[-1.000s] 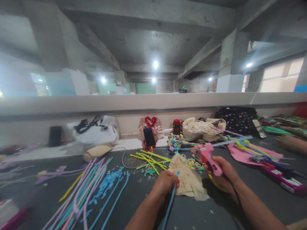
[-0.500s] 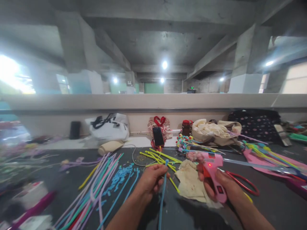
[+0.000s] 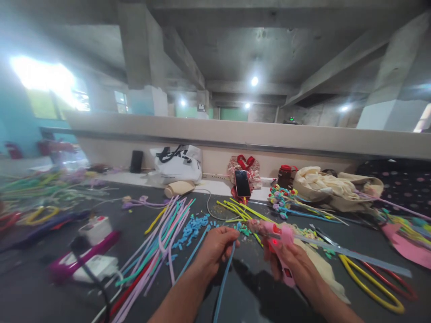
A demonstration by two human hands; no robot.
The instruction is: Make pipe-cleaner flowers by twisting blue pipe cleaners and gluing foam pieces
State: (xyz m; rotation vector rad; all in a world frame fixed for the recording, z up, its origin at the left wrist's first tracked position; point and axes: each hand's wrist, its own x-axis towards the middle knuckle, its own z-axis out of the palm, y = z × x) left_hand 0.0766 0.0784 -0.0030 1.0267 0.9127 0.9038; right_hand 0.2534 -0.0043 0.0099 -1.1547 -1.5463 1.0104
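Observation:
My left hand pinches a blue pipe cleaner near its upper end, and its long tail runs down toward me. In my right hand is a pink hot glue gun with a red light on. A long clear glue stick sticks out of its back. The gun's clotted nozzle points left, close to the pipe cleaner's tip; I cannot tell whether they touch. Small cut blue pieces lie beyond my left hand, and green pieces lie behind the tip. Under my right wrist is a cream cloth.
Lilac and teal pipe cleaners lie left, beside a power strip with plugs. Yellow-green stems and a phone are ahead. Yellow-handled scissors lie right. A white bag stands at the back.
The view has turned left, so the tabletop things appear farther right. The glue gun has come closer to the tip of the blue pipe cleaner. Both hands keep their holds.

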